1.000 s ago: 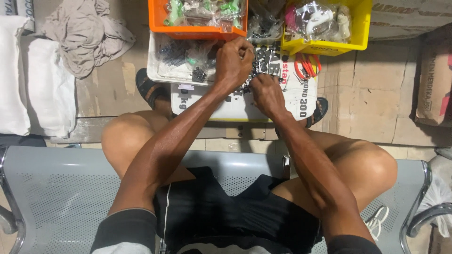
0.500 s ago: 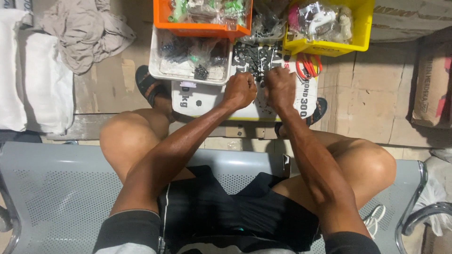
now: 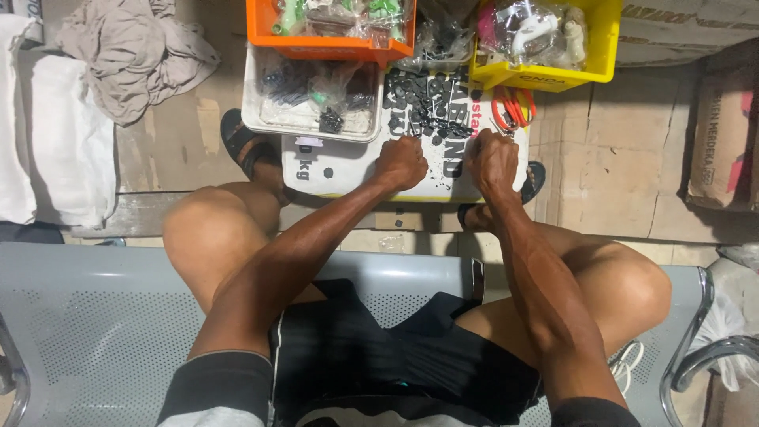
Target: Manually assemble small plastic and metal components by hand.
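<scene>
Sitting on a grey perforated metal bench (image 3: 95, 340), both arms reach down to a white printed sack (image 3: 348, 170) laid flat on the floor between the feet. On it is a scatter of small black parts (image 3: 423, 107), loose and piled just past the knuckles. The left hand (image 3: 401, 162) and right hand (image 3: 493, 160) are both curled knuckles-up at the pile's near edge; fingers tucked under, so can't tell what either's got hold of. Beyond that: a clear tray (image 3: 312, 103) with bagged dark bits, an orange bin (image 3: 328, 32) with green pieces, and a yellow bin (image 3: 545, 47) of bagged whitish stuff, tops cut off.
</scene>
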